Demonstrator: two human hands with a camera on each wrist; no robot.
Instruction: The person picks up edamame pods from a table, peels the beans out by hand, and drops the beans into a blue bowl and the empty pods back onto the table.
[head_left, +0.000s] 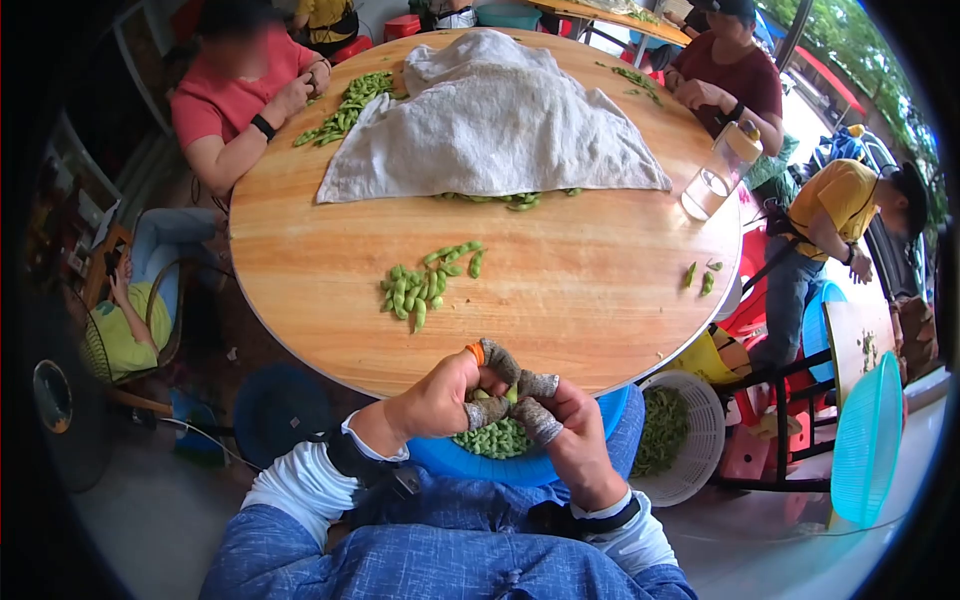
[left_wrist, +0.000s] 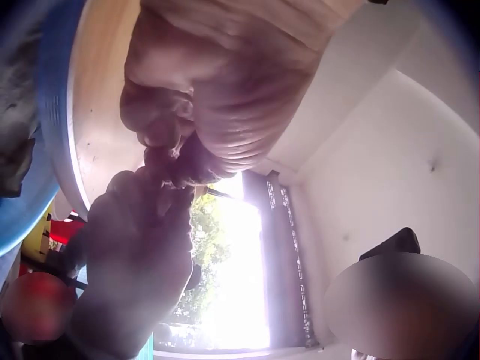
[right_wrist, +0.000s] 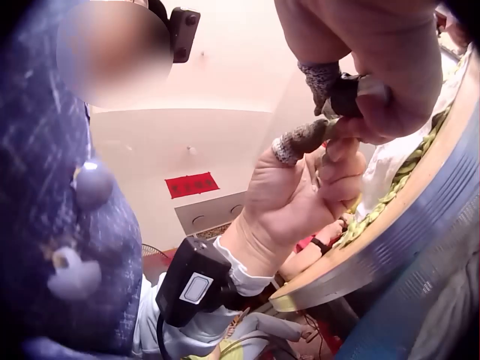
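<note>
Above the blue basin point(head_left: 437, 460), my left hand point(head_left: 432, 396) and right hand point(head_left: 580, 432) meet fingertip to fingertip. Between them they pinch a green soybean pod point(head_left: 512, 394), mostly hidden by the fingers. Grey-brown knit covers wrap the thumb and forefinger of each hand, and an orange band circles one left finger. Shelled green beans point(head_left: 492, 442) lie in the basin on my lap. The right wrist view shows the left hand point(right_wrist: 289, 191) with bent fingers against the right hand point(right_wrist: 375, 60). From the left wrist, both hands appear dark against bright light.
A small heap of pods point(head_left: 412, 290) lies on the round wooden table point(head_left: 560, 290). Beyond it, a white cloth point(head_left: 500, 130) covers more pods, beside a clear bottle point(head_left: 715, 175). A white basket point(head_left: 705, 440) of pods stands at right. People sit around the table.
</note>
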